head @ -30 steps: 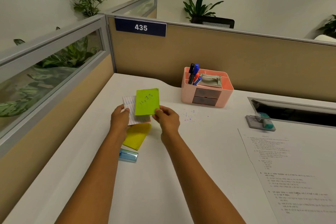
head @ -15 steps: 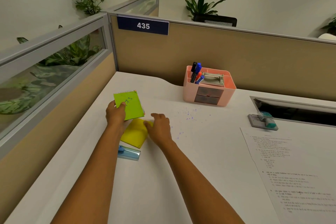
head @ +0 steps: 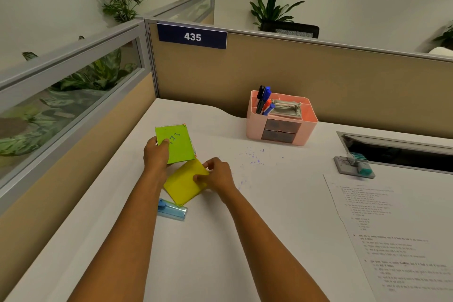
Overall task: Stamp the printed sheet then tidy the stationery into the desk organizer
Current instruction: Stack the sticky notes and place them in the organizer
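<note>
Green notes stay gripped in our left hand alone; our right hand now pinches the yellow pad, gathering for the organizer.

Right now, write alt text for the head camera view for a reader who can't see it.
At a white cubicle desk, a person's left hand holds a green note pad while the right hand pinches a yellow note pad beside it. A pink desk organizer stands behind, and a stamp and printed sheet lie to the right.
</note>
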Demonstrator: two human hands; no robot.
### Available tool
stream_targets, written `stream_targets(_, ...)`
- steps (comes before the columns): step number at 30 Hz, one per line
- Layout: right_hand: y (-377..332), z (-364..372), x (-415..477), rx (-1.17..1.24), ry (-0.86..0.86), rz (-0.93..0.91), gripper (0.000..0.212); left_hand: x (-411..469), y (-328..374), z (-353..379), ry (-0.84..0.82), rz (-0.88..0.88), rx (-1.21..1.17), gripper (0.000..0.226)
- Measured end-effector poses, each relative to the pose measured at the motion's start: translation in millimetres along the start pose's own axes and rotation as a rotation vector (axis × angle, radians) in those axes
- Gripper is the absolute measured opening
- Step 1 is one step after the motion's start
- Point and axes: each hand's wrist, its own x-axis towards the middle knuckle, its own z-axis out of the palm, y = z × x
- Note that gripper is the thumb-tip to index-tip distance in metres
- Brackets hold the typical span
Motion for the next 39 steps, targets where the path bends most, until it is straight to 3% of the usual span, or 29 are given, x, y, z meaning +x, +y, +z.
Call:
stream_targets(7,-2.8,-40.9,-0.4,0.359,0.159,0.044,0.017,-7.9,2.0,4.2,-0.025,0.010,-0.030,0.034)
stream_targets(13,-21.2,-83.6,-9.4,0.509,0.270,0.016,0.032,-24.8,2.2,19.0,-0.108,-0.012,-0.006,0.036)
stream_targets(21,-17.8,-68.3,-18.7,0.266,0.283,-0.005,0.037,-66.1,-5.2,55.1,-0.287,-0.148,0.005,0.046)
stream_targets(30,8.2,-71.7,-28.3,0.091,0.461,-0.051,0.048,-98.4,-25.4,77.4,-0.378,0.063,0.164,0.039)
stream_targets(34,26.4,-83.8,-32.4,0.288,0.327,-0.045,0.044,-107.7,-23.5,85.8,-0.408,0.185,0.234,0.043)
stream_targets(39,38.9,-88.5,-42.3,0.327,0.323,-0.175,0.032,-119.9,-26.1,87.4,-0.512,0.228,0.221,0.041)
